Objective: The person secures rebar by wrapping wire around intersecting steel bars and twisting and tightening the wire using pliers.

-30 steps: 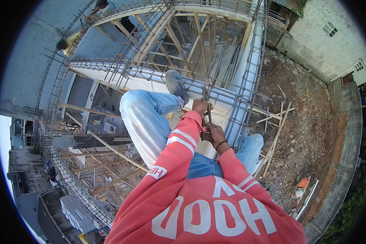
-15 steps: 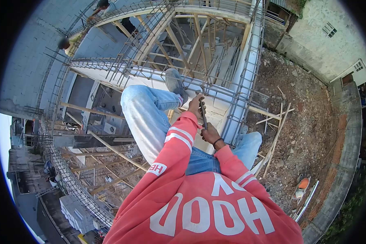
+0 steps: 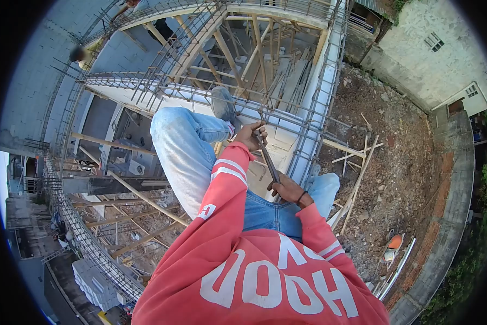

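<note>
My left hand [image 3: 250,135] is closed near the upper end of a long, dark metal hand tool [image 3: 267,160], beside the steel bars. My right hand [image 3: 288,189], with a dark band at the wrist, grips the tool's lower end. The tool slants between both hands; its exact kind is hard to make out, as the fingers cover its ends. Just beyond my left hand runs a rebar cage [image 3: 276,114] along the top of a pale block wall [image 3: 280,138]. My legs in blue jeans [image 3: 181,146] straddle this corner, with one grey shoe [image 3: 223,104] against the bars.
Wooden props [image 3: 230,54] and planks stand below between the walls. A long drop leads to rubble ground [image 3: 384,179] on the right, where an orange wheelbarrow [image 3: 393,245] stands. Another person [image 3: 83,56] is at the upper left, near more rebar. Poles [image 3: 140,197] cross below left.
My right hand has moved down and away from my left, showing more of the tool between them. My left hand has shifted slightly left. The whole view has shifted a little.
</note>
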The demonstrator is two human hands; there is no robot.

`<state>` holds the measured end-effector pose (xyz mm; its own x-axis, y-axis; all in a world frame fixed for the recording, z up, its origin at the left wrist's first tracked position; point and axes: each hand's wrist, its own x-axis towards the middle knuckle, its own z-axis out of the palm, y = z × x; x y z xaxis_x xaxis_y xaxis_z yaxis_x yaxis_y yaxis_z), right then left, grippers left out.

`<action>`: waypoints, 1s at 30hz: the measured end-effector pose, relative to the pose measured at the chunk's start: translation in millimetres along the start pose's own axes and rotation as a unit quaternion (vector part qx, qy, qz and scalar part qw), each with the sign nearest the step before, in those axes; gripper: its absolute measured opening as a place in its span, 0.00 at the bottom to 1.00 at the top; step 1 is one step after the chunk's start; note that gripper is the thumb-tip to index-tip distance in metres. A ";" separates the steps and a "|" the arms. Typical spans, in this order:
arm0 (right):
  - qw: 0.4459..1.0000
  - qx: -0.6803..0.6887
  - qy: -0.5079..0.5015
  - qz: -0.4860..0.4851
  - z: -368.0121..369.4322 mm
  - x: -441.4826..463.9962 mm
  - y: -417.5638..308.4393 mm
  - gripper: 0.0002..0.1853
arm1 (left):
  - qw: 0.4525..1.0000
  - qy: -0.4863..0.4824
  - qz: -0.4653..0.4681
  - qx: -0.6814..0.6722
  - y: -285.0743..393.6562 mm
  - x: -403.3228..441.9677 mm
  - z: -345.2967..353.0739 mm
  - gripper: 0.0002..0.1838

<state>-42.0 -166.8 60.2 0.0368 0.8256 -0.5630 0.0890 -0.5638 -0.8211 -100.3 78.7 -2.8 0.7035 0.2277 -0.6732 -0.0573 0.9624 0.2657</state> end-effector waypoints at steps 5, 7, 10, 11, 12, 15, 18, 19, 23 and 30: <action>0.996 0.021 0.003 -0.084 3.2 -27.4 20.2 0.29 | 0.993 0.099 0.015 0.057 13.0 1.4 2.0 0.07; 0.975 0.034 0.035 -0.218 1.4 -42.4 16.3 0.29 | 0.946 0.186 0.084 0.253 21.0 16.0 -12.4 0.07; 0.969 0.085 0.104 -0.209 -7.5 -87.1 -15.6 0.26 | 0.786 0.312 0.257 0.468 7.0 15.0 7.3 0.10; 0.969 0.087 0.106 -0.206 -9.8 -90.1 -15.6 0.26 | 0.584 0.370 0.374 0.618 -5.2 4.7 25.8 0.10; 0.943 0.158 0.164 -0.242 -12.5 -91.7 -15.6 0.25 | 0.543 0.360 0.391 0.650 -17.2 -2.2 40.6 0.09; 0.900 0.234 0.270 -0.249 -38.7 -88.3 -15.8 0.22 | 0.547 0.370 0.375 0.651 -41.4 4.4 41.3 0.09; 0.866 0.216 0.378 -0.245 -63.5 -87.7 -27.6 0.20 | 0.600 0.416 0.324 0.602 -14.6 10.1 10.1 0.09; 0.841 0.190 0.430 -0.267 -70.8 -88.9 -31.5 0.19 | 0.584 0.407 0.325 0.622 1.2 34.4 -35.3 0.11; 0.839 0.183 0.447 -0.251 -107.4 -93.0 -27.1 0.17 | 0.650 0.519 0.318 0.456 10.0 15.0 -10.2 0.11; 0.872 -0.001 0.430 -0.235 -137.2 -37.0 -19.6 0.11 | 0.838 0.123 0.315 0.428 -21.6 2.4 58.2 0.10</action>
<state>91.5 -183.6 110.0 0.7279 0.6759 0.1153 0.2976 -0.1600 -0.9412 -56.1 49.8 30.0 0.5518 0.7755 -0.3069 0.2402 0.2047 0.9489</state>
